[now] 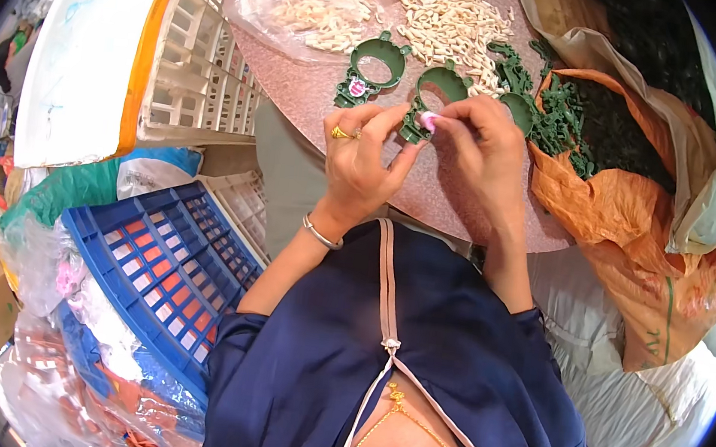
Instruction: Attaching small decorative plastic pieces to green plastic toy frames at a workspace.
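My left hand point(363, 155), with a ring on a finger and a bangle at the wrist, grips the lower end of a green plastic part with a round ring at its top point(445, 80). Between the fingertips of my right hand point(487, 154) is a small pink-and-white piece point(427, 122), held against the lower end of that part. Left of it on the table lies a similar green ringed part point(379, 58), with a small pink-and-white piece point(356, 88) on its lower end. Another round green piece point(517, 111) shows beside my right hand, partly hidden.
Cream-coloured small pieces point(455, 24) lie heaped on the pinkish round table point(298, 80), near a clear bag point(302, 3) of similar ones. An orange sack point(617, 214) with green plastic pieces point(565, 127) stands at right. White point(197, 61) and blue crates point(133, 279) are at left.
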